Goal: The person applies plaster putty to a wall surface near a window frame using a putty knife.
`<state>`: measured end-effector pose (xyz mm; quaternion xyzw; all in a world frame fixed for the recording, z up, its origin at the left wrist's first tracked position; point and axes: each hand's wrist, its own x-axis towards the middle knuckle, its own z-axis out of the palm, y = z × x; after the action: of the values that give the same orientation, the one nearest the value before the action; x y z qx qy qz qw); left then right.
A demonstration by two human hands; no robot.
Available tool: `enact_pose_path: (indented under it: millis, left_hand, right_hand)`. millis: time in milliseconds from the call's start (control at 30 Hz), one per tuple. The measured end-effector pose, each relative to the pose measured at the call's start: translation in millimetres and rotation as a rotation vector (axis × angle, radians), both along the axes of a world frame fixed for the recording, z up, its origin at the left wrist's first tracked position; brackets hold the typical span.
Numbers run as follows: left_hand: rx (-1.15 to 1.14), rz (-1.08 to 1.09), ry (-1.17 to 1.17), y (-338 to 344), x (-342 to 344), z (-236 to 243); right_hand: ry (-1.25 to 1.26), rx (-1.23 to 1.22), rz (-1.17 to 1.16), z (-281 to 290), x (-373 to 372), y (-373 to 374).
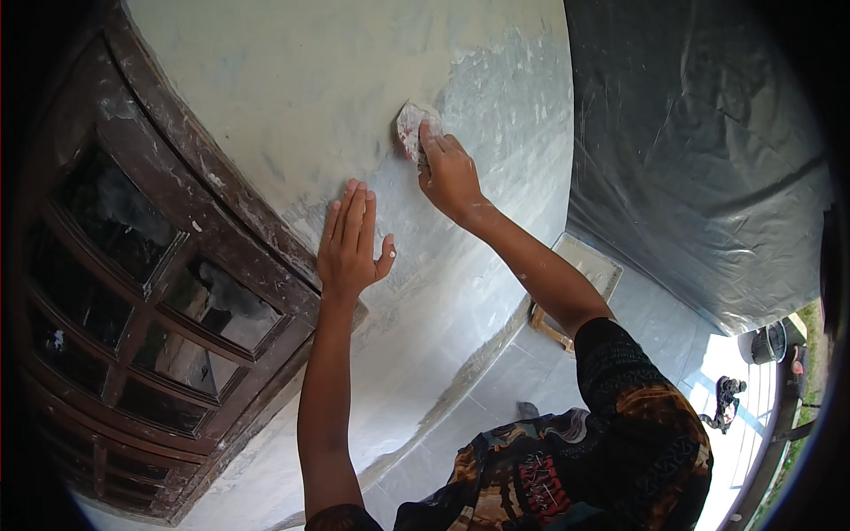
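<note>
My right hand (453, 177) is closed on a whitish, dusty piece with reddish patches, which looks like sandpaper (410, 131). It is held against the plastered wall (345, 80), with my thumb along its edge. The wall is cream at the upper left and patchy grey farther right. Lower and to the left, my left hand (349, 243) lies flat on the wall with its fingers stretched and holds nothing. Pale dust marks its fingertips and thumb. Close beside that hand runs the dark brown wooden frame (221, 190) of a paned window or door, smeared with white.
Dark plastic sheeting (691, 168) hangs at the right. Below it, a pale flat board or box (584, 265) rests on the grey tiled floor (496, 380). Farther right are a dark bucket (768, 343) and a small dark object (728, 403) near a railing.
</note>
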<state>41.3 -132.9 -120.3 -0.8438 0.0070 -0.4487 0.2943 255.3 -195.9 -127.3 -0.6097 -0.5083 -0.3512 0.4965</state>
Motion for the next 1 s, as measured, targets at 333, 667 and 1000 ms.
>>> enact_pose_path:
  millis: [333,667,1000]
  left_hand:
    - [0.011,-0.029,-0.013,-3.3,11.6,1.3]
    - [0.005,-0.021,-0.011,-2.1,4.7,-0.9]
    - [-0.001,0.003,-0.006,1.1,0.0,-2.2]
  right_hand:
    - [0.016,0.241,-0.06,65.1,49.3,-5.3]
    - [0.21,0.161,0.203,45.3,-1.2,-39.0]
    - [0.01,0.011,0.144,-4.3,-22.5,-14.2]
